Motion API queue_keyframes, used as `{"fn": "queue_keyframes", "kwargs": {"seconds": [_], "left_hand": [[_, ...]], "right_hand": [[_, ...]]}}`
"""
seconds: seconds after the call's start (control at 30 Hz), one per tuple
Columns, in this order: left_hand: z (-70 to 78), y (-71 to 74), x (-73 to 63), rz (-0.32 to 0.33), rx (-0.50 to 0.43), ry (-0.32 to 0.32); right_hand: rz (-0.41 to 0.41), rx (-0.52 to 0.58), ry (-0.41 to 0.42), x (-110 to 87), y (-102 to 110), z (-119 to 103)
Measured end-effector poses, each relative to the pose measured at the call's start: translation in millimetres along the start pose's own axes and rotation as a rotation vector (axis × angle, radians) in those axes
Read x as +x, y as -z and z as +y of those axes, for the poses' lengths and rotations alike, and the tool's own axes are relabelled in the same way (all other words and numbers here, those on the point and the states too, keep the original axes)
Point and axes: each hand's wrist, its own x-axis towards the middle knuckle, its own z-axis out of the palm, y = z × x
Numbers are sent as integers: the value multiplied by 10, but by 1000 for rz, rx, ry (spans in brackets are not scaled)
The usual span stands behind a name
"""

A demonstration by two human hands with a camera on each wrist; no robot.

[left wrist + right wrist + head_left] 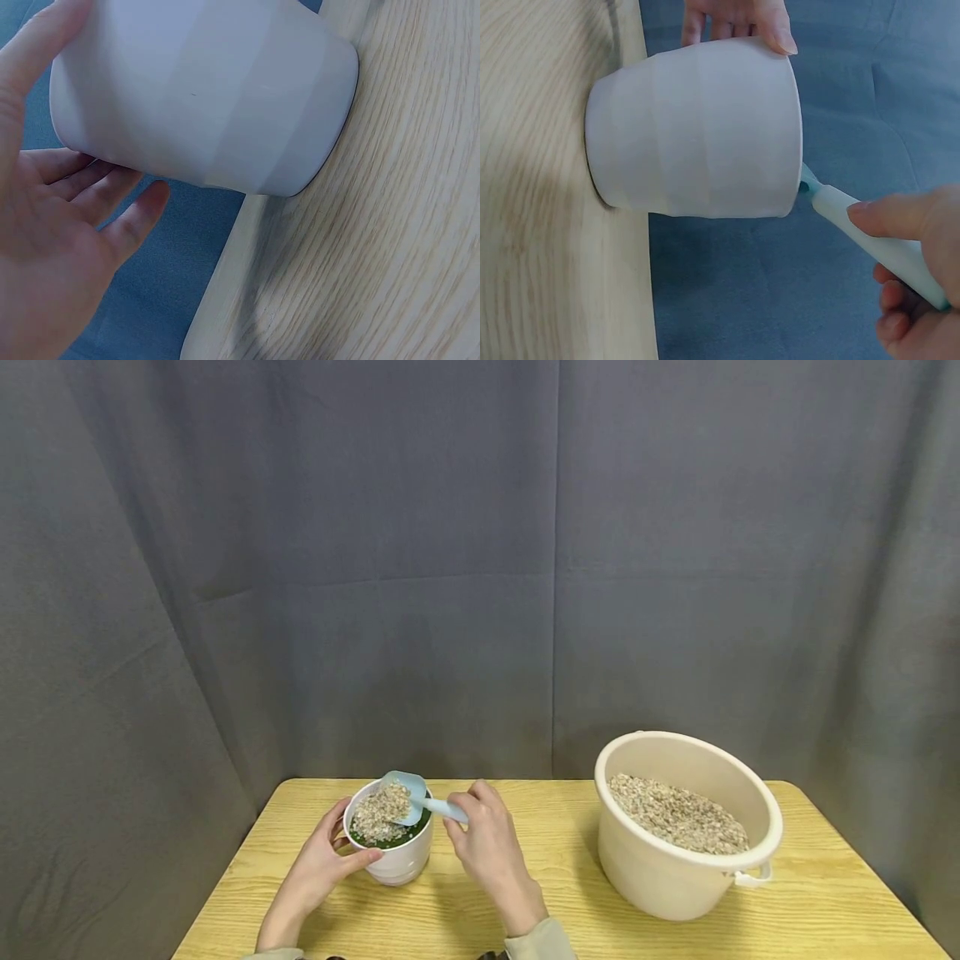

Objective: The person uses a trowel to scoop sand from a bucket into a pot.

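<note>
A white pot (pixel 402 865) stands on the table, with beige granules (pixel 372 820) heaped over a dark green layer inside. Its near rim lies under the thumb of my left hand (pixel 315 864), while the fingers reach around the far left side. In the left wrist view those fingers (pixel 112 191) rest along the pot's wall. My right hand (pixel 491 843) grips the pale blue handle of a small scoop (pixel 448 811). The scoop's blade is tilted over the pot's opening, with granules against it. From the right wrist view the blade is mostly hidden behind the rim.
A large cream bucket (pixel 656 885) stands at the right of the wooden table (pixel 555 902), part filled with the same beige granules (pixel 678 814). One white handle (pixel 753 877) sticks out at its lower right rim. A grey-blue curtain (pixel 420 568) hangs close behind the table.
</note>
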Motion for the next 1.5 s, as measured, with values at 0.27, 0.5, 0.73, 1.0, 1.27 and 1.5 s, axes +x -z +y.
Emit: {"fn": "queue_keyframes", "kwargs": {"seconds": [0.27,0.5,0.73,1.0,1.27,1.5], "left_hand": [[-20,-3,-37,14,2,25],[-60,-27,-62,-1,-24,17],[-65,-25,-35,-4,-33,-1],[-24,-15,8,-17,-35,18],[-19,-12,22,-16,-49,12],[-39,0,7,-5,-13,24]], "right_hand": [[-65,-3,-37,-3,52,-1],[-134,18,-127,-31,72,9],[-169,61,-158,-5,113,20],[-145,3,-33,112,164,-14],[-173,-100,163,325,223,-41],[-224,-166,289,439,262,-77]]}}
